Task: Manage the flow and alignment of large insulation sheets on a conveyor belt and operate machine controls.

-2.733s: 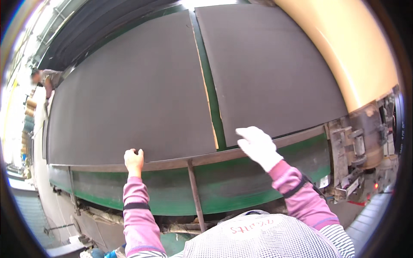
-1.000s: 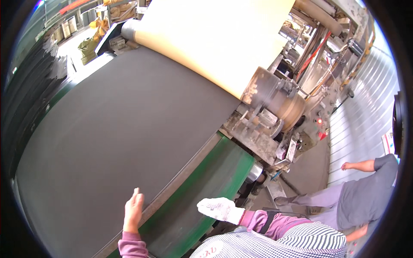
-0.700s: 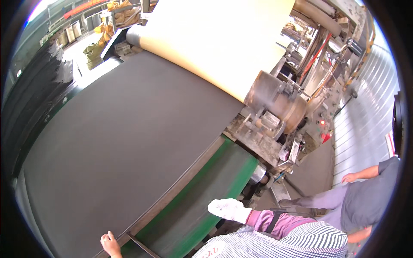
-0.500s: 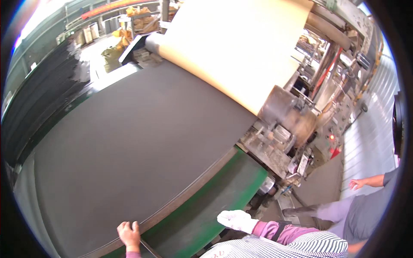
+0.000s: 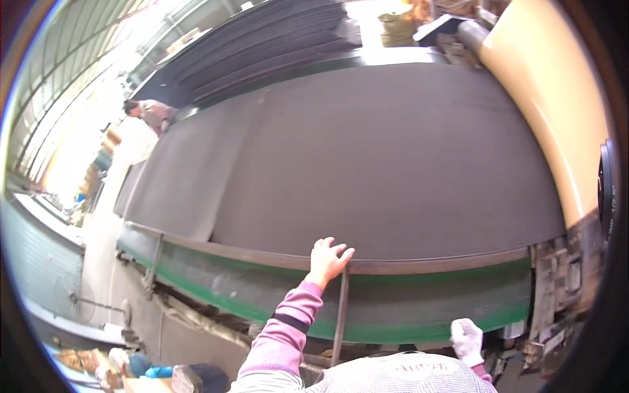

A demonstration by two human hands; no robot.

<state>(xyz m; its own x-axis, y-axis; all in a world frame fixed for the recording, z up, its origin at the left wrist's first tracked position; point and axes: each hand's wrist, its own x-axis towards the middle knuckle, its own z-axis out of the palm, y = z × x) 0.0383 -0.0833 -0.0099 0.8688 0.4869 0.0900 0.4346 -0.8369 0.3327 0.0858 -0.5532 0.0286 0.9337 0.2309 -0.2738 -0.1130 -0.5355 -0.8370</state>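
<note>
My bare left hand (image 5: 329, 259) lies at the near edge of a wide dark grey sheet (image 5: 386, 164), fingers spread, over the metal rail (image 5: 426, 264) along that edge. Nothing shows in its grip. My right hand (image 5: 466, 337), in a white knitted glove, hovers low by the front edge of the green-bordered belt (image 5: 432, 308) below the rail. Its fingers are curled in, and no object is visible in them. A second dark sheet part (image 5: 187, 173) meets the first along a seam on the left.
A large tan roller-fed sheet (image 5: 547, 98) curves down at the right, beside machine parts (image 5: 557, 295). Stacked dark sheets (image 5: 262, 46) stand behind. Another person (image 5: 157, 114) is at the far left end. An upright metal bar (image 5: 341, 314) stands beside my left forearm.
My view has swung left, bringing the far left end and another person into sight. My left hand stays at the sheet's near edge. The gloved right hand's fingers, stretched before, are now curled.
</note>
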